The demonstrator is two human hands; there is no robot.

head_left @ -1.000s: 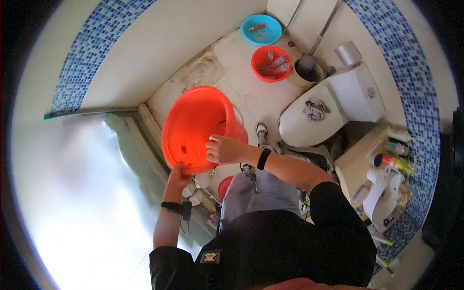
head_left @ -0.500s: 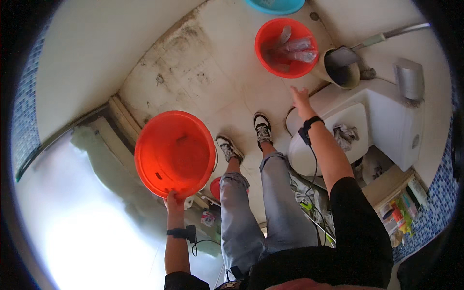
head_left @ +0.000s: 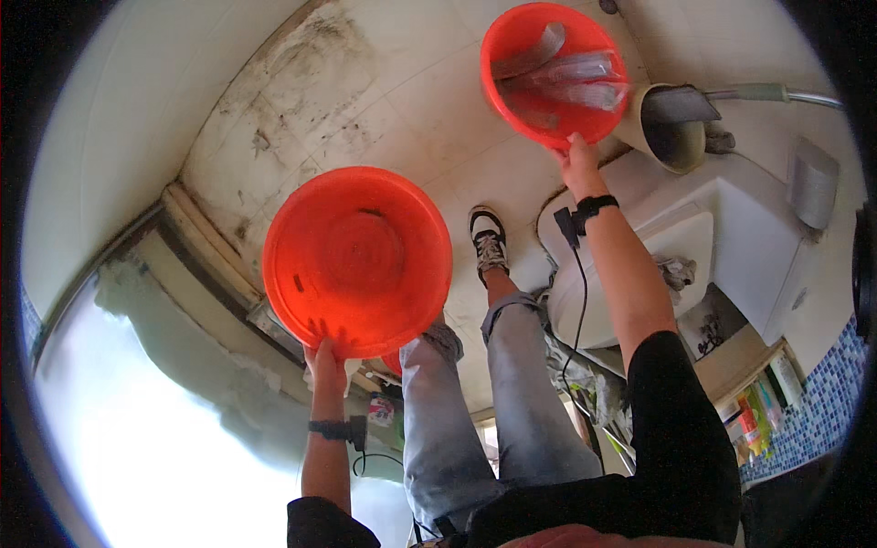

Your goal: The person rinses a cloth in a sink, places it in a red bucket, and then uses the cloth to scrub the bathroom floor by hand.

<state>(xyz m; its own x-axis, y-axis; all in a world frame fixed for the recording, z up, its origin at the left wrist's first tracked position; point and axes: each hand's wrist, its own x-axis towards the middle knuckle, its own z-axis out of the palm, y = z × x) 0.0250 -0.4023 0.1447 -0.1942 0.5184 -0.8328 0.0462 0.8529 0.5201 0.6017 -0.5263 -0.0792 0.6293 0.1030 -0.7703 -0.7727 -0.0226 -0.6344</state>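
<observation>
My left hand [head_left: 327,361] grips the near rim of a red plastic basin [head_left: 358,260], its fingers showing through the wall. Nothing lies inside this basin apart from two small dark marks on its surface. Farther off to the right, my right hand [head_left: 579,164] has closed on the near rim of a second red basin [head_left: 512,110]. Several clear plastic pieces [head_left: 575,68], perhaps bottles or wrapping, lie in that one. Its base is hidden, so I cannot tell whether it is lifted off the floor.
Right of the second basin stands a beige bin [head_left: 671,151] with a grey-headed, long-handled tool in it. A white toilet [head_left: 630,274] with a crumpled cloth on its lid is beside my right forearm. Stained floor tiles [head_left: 301,110] stretch ahead; a glass panel [head_left: 164,402] is at left.
My right hand has gone from reaching with spread fingers to gripping the second basin's rim. The basin in my left hand has come up and looks larger.
</observation>
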